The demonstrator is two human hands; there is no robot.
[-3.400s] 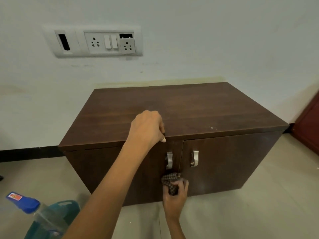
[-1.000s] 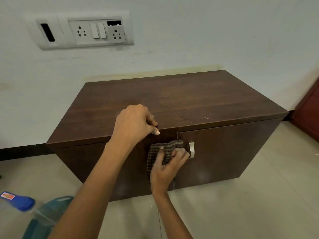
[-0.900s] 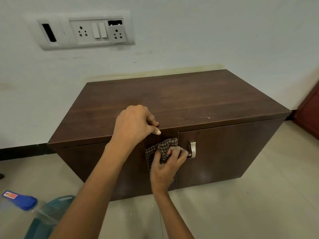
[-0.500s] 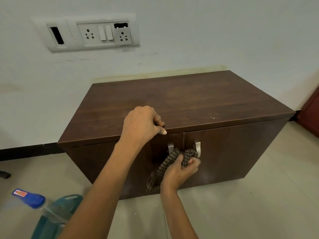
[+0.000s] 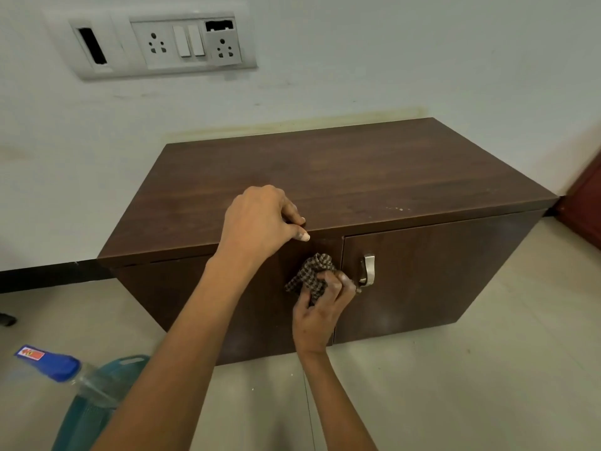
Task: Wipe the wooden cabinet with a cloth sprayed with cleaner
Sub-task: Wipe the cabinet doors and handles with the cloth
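Observation:
A low dark wooden cabinet [image 5: 357, 177] with two doors stands against the wall. My left hand [image 5: 260, 222] sits on the front edge of its top, with curled fingers on the top and the thumb on the edge's face. My right hand [image 5: 320, 307] grips a bunched brown checked cloth [image 5: 310, 275] and presses it against the left door near its inner edge. The left door's handle is hidden behind the cloth and hand. The right door's metal handle [image 5: 368, 270] shows just beside my fingers.
A spray bottle [image 5: 58, 369] with a blue cap lies at lower left, over a teal plastic container [image 5: 94, 405] on the tiled floor. A socket and switch panel [image 5: 162, 43] is on the wall above. A reddish wooden panel [image 5: 585, 203] stands at the far right.
My right hand has carried the cloth up and left from between the two handles onto the left door, covering its handle. The cloth is more bunched. My left hand stays on the edge.

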